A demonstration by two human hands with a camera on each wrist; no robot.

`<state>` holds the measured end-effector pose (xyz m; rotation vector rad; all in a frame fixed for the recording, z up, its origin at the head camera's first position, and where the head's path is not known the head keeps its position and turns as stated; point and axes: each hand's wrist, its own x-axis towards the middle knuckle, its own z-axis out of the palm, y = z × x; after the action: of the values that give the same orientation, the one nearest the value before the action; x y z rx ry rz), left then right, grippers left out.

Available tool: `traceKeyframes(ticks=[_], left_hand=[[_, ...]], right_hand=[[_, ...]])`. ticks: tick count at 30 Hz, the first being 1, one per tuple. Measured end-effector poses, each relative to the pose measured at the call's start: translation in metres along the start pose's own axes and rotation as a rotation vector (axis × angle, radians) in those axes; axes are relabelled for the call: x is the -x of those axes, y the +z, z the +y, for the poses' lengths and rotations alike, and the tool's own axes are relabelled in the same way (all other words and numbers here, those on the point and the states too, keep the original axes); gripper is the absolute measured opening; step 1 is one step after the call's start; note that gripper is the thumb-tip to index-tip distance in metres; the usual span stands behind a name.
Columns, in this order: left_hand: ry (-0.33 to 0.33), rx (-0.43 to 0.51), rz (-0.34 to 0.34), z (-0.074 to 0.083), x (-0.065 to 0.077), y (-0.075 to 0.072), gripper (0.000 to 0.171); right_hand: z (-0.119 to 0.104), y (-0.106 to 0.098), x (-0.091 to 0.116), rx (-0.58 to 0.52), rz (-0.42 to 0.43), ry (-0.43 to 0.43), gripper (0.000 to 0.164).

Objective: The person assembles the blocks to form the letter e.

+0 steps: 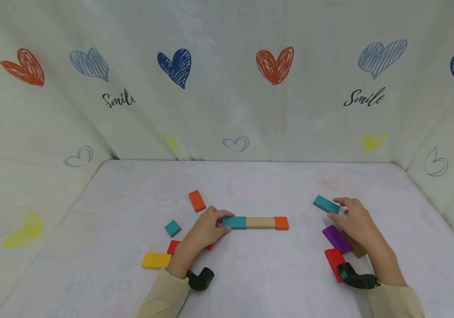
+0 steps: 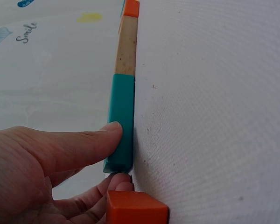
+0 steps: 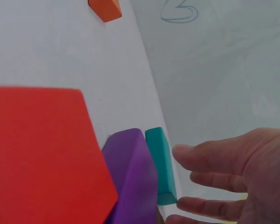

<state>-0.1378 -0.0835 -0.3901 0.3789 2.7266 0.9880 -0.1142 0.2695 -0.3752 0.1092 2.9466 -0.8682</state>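
My left hand pinches the left end of a teal block; in the left wrist view the thumb lies along its side and the fingers curl by its end. That block heads a straight row, followed by a plain wooden block and a small orange block. Over at the right, my right hand has thumb and fingers spread at the near end of another teal block. In the right wrist view a gap shows between the thumb and this teal block.
Below the right hand lie a purple block, a brown block and a red block. Around the left arm are an orange block, a small teal block, a yellow block and a partly hidden red block.
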Motion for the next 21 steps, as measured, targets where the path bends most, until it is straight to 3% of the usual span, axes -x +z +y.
traceKeyframes(ticks=[6, 21], left_hand=[[0.008, 0.003, 0.0, 0.0, 0.001, -0.001, 0.032], [0.02, -0.004, 0.007, -0.001, 0.001, 0.001, 0.032]], right_hand=[[0.007, 0.004, -0.005, -0.001, 0.0, 0.039, 0.056], [0.02, 0.009, -0.01, -0.024, 0.016, 0.033, 0.05]])
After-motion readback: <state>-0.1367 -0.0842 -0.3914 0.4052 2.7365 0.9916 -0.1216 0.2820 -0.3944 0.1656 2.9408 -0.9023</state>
